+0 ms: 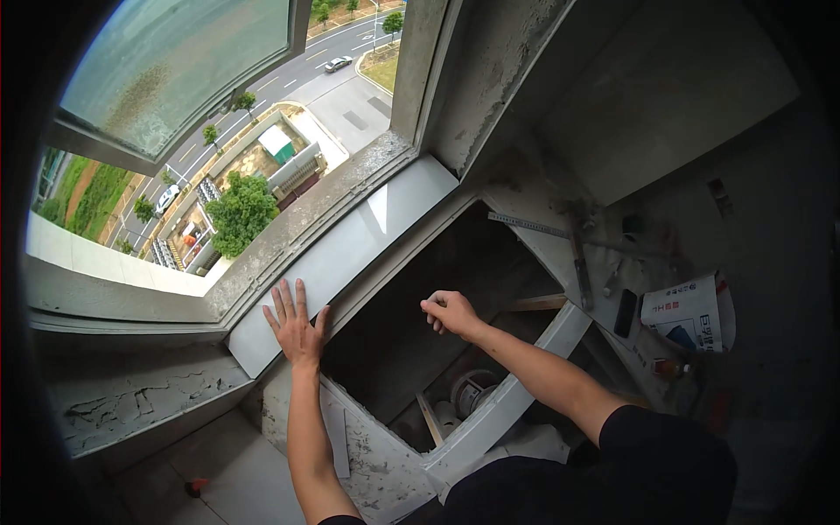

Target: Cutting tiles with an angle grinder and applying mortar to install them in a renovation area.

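Note:
A smooth pale grey slab lies as a long strip along the foot of the window. My left hand rests on its near left part, open, with the fingers spread and the palm down. My right hand hovers above a dark rectangular opening just beside the slab. Its fingers are curled into a loose fist, and nothing shows sticking out of them; it touches neither the slab nor the opening's rim. A pale board borders the opening on the side nearest me.
An open window sash hangs outward, high above a road. Past the opening lie a measuring strip, a long-handled tool, a dark flat object and a white printed bag. Inside the opening sits a round object.

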Demonstrator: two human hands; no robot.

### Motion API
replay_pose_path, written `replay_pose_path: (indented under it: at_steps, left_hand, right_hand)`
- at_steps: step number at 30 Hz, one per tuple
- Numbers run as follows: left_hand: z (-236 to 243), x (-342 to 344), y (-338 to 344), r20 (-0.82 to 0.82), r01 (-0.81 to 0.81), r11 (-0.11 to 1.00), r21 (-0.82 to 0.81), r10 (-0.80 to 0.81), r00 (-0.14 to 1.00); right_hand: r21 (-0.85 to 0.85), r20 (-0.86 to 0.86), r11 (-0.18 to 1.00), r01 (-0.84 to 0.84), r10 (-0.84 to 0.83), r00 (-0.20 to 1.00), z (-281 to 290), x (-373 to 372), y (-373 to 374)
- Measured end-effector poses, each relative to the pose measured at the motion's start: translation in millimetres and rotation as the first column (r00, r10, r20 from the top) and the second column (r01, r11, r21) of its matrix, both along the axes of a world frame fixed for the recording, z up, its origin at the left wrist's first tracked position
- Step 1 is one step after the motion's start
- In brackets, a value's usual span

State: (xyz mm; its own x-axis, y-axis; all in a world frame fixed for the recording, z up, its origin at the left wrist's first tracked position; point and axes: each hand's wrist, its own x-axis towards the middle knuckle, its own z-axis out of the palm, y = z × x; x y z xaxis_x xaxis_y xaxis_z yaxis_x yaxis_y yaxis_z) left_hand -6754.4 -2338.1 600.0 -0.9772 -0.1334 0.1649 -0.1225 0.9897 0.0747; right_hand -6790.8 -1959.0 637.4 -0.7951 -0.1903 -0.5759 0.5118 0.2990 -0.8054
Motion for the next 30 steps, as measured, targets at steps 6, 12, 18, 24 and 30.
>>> replay_pose_path:
  at_steps: [6, 12, 18, 24, 30]
  left_hand:
    - [11, 12, -10, 0.044, -0.065, 0.997, -0.034, 0.066, 0.997]
    - [13, 41, -47, 0.025, -0.105, 0.994, 0.022, 0.104, 0.994]
    - [9, 53, -53, -0.017, -0.183, 0.982, 0.056, 0.184, 0.983]
    - [-4, 51, -60, -0.015, -0.180, 0.983, 0.044, 0.181, 0.983]
    - [-10, 57, -65, -0.067, -0.198, 0.976, 0.089, 0.205, 0.977]
  right_hand:
    - [-0.046, 0.024, 0.997, -0.067, 0.068, 0.997, -7, 25, 4]
    - [-0.123, -0.348, 0.988, -0.089, 0.041, 0.936, 21, -25, 11]
    - [-0.358, -0.533, 0.813, -0.459, 0.225, 0.815, 53, -90, -160]
    - [-0.309, -0.771, 0.621, -0.720, 0.280, 0.572, 72, -83, -332]
    - [-0.324, -0.633, 0.658, -0.679, 0.383, 0.673, -5, -81, -355]
